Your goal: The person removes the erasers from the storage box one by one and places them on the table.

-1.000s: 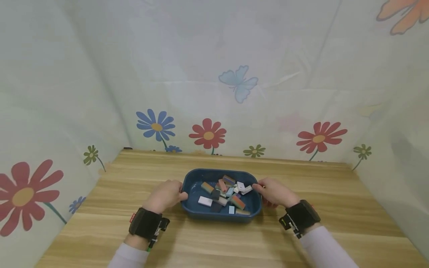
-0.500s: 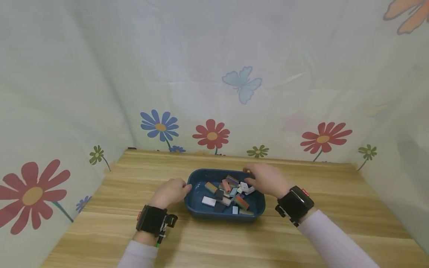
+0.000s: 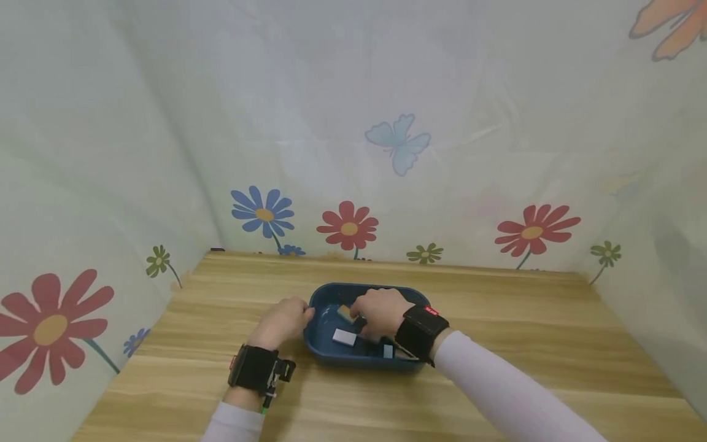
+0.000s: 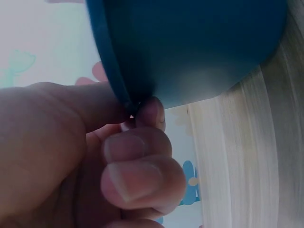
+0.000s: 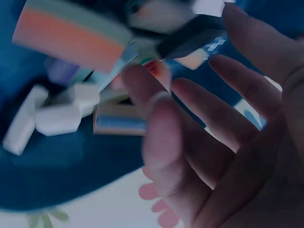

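Note:
A dark blue tub (image 3: 317, 352) stands on the table, holding several small blocks that look like erasers. My left hand (image 3: 280, 323) pinches the tub's left rim between thumb and forefinger; the left wrist view shows the tub's outer wall (image 4: 204, 52) close up. Inside the tub, my right hand (image 3: 380, 312) reaches down over the pieces with fingers spread and loosely bent. A black block (image 5: 187, 39) lies near its thumb and fingertips, with no clear grip on it. An orange-and-green block (image 5: 71, 37) and white pieces (image 5: 58, 118) lie nearby. The hand hides many pieces in the head view.
A white block (image 3: 345, 337) and a tan one (image 3: 346, 314) lie in the tub's left half. Under the tub is a wood-grain table (image 3: 232, 294). A flower-printed curtain (image 3: 309, 123) rises behind the table and along both sides.
My right hand has let go of the tub's right rim, lifted, and moved left and down into the tub over the blocks. The left hand keeps its hold on the left rim.

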Tool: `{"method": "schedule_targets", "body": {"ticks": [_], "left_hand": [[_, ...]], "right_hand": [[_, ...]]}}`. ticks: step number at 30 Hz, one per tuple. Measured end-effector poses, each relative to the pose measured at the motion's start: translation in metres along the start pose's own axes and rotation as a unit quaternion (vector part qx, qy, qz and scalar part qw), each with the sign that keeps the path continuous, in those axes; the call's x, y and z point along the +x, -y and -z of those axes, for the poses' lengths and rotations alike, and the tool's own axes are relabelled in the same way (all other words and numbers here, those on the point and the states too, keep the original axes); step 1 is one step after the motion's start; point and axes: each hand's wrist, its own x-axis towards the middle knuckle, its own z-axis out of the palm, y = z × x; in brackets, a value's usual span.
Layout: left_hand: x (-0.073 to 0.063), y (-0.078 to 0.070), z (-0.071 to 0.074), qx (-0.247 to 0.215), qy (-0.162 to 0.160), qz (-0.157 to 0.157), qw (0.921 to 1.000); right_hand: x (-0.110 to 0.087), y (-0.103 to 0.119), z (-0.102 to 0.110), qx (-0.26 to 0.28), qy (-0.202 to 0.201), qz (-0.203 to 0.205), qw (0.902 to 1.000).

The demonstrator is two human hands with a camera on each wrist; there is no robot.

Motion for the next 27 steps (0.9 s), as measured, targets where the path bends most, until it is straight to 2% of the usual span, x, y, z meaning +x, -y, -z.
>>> {"method": "schedule_targets", "body": {"ticks": [5, 10, 16, 27], "left_hand": [[-0.001, -0.002, -0.001, -0.006, 0.002, -0.002, 1.0000], [-0.003, -0.003, 0.003, -0.013, 0.007, 0.000, 0.9999], [-0.004, -0.003, 0.003, 0.008, 0.013, -0.002, 0.9999], [-0.004, -0.001, 0.003, 0.010, 0.011, 0.001, 0.9999]], "right_hand": [[0.009, -0.003, -0.006, 0.012, 0.028, -0.009, 0.9995], [0.015, -0.007, -0.004, 0.063, 0.044, -0.016, 0.9969], [0.019, -0.007, -0.009, 0.111, 0.063, -0.029, 0.9914], [0.013, 0.002, -0.002, 0.110, 0.076, -0.048, 0.9899]]}}
